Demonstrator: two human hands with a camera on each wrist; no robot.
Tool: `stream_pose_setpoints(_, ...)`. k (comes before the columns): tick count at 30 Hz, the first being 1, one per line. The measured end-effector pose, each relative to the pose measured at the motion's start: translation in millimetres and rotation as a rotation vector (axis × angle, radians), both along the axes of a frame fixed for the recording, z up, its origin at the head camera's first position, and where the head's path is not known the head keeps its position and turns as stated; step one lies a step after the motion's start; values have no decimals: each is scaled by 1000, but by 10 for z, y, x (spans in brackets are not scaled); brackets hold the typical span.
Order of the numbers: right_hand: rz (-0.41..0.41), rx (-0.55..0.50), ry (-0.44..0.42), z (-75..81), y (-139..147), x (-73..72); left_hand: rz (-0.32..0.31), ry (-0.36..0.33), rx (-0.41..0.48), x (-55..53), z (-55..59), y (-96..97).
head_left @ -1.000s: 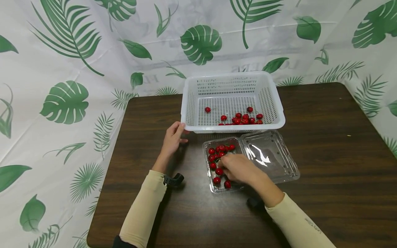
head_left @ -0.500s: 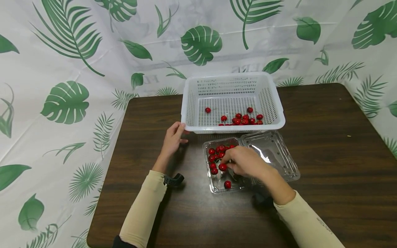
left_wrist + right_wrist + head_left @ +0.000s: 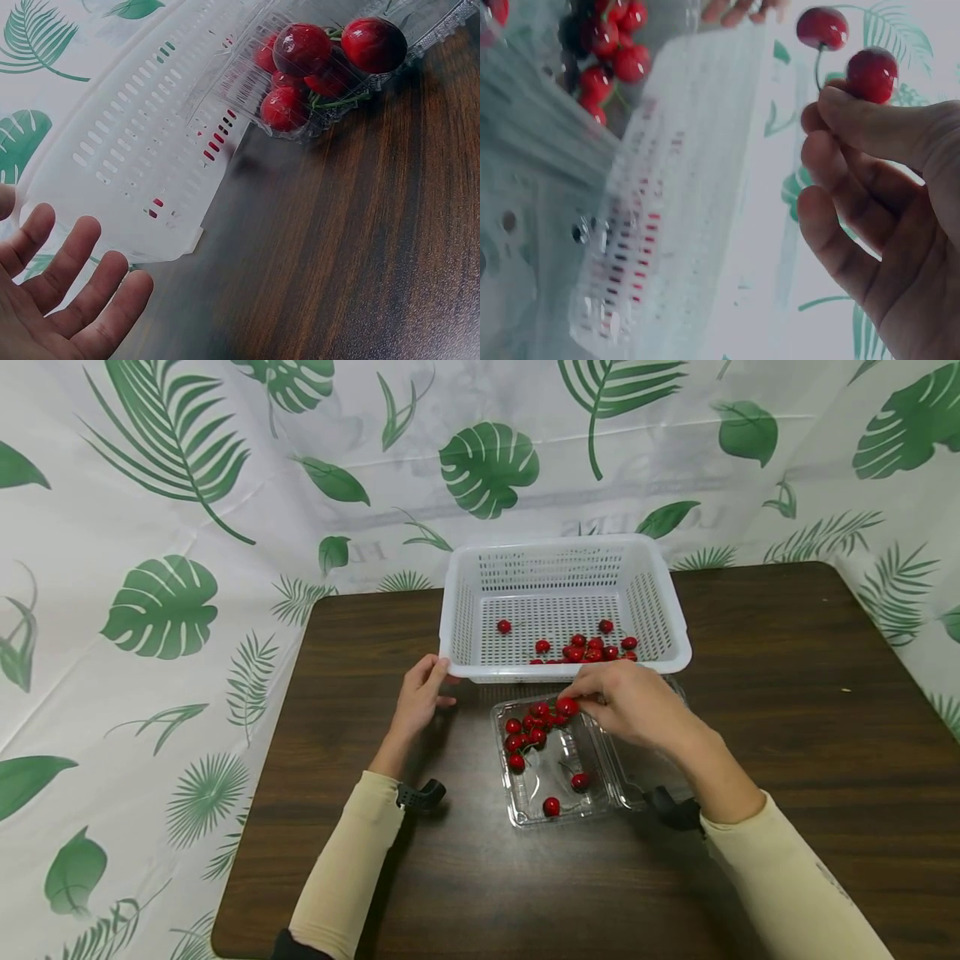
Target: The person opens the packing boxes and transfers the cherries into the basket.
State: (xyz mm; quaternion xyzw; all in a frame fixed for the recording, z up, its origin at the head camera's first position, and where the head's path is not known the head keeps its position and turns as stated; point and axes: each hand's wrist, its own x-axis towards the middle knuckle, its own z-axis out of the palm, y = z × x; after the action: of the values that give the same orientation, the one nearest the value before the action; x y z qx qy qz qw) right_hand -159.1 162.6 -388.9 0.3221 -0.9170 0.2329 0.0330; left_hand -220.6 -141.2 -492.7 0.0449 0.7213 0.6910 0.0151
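Note:
My right hand (image 3: 633,702) pinches cherries above the clear plastic clamshell box (image 3: 540,777). In the right wrist view, one cherry (image 3: 872,75) sits at the thumb, and the stem of another cherry (image 3: 822,28) runs down to the fingertips. Several cherries (image 3: 525,727) lie in the box's far left part, and two lie nearer its front. Behind the box stands a white plastic basket (image 3: 566,674) with several cherries (image 3: 592,652) inside. My left hand (image 3: 420,693) touches the basket's front left corner; its fingers (image 3: 82,247) are spread and loosely extended.
The box's transparent lid (image 3: 667,768) lies folded back to the right, partly hidden by my right hand. Everything stands on a dark wooden table (image 3: 810,760). A leaf-patterned white cloth (image 3: 300,410) hangs behind it and to its left.
My right hand has risen from inside the box towards the basket with cherries pinched in it. Cherries in the box's middle have shifted or been lifted. My left hand has stayed at the basket corner.

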Motion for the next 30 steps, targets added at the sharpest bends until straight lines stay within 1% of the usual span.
stream_pose_setpoints(4, -78, -33, 31, 30, 76, -101, -3, -3, 0, -3, 0, 0)
stream_pose_setpoints(7, -162, -46, 60, 26, 121, -181, -2, 0, -3, 0, 7, 1)
stream_pose_setpoints(12, -300, -57, 80, -39, 167, -303, 0, -2, 1, -2, -2, 5)
stream_pose_setpoints(15, -350, -45, 86, -91, 194, -364, 1, 0, 5, -3, -7, 6)
stream_pose_setpoints(23, -442, 55, 86, -184, 276, -491, 8, 8, 5, 2, -4, 3)
stream_pose_setpoints(27, -465, 80, 63, -205, 315, -523, 5, 13, -5, 0, -10, 0)
stream_pose_setpoints(30, -464, 88, 33, -216, 336, -526, 3, 15, -12, 2, -7, 4)
